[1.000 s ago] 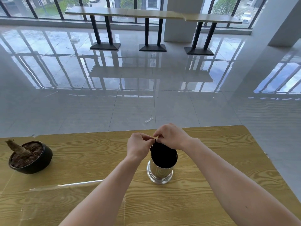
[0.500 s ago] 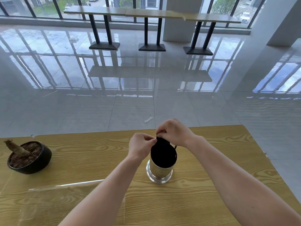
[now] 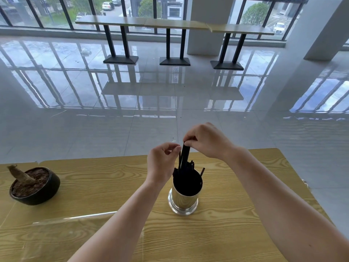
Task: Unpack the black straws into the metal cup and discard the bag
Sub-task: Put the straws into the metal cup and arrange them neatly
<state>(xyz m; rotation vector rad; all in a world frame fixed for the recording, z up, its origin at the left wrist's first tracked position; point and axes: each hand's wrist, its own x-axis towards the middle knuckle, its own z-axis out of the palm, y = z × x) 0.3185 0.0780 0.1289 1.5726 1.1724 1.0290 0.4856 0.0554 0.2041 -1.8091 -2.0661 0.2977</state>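
Head view looks down on a yellow wood-grain tabletop [image 3: 94,186] with a clear plastic sheet [image 3: 75,224] lying over its near part. Beyond the far edge spreads a glossy pale tiled floor [image 3: 113,120] that mirrors the window bars. At the far wall stand three tall bar tables with black legs [image 3: 173,25] in a row before a run of dark-framed windows [image 3: 56,12], and a white pillar [image 3: 319,29] rises on the right.

On the tabletop there are one shiny cylindrical metal cup [image 3: 184,199] and one round black pot of brown soil with a cut stump [image 3: 35,185], the pot well apart to the left of the cup. Two bare hands are over the cup. The thin black straws [image 3: 186,174] are too many and too dark to count; most stand in the cup with their tips above the rim, one leaning out to the right.

The right hand [image 3: 205,141] has its grip pinched on the top of a raised dark bundle of straws just above the cup. The left hand [image 3: 162,163] is beside it, thumb and forefinger pressed together at the bundle's upper left edge; whether they pinch clear bag film cannot be told.
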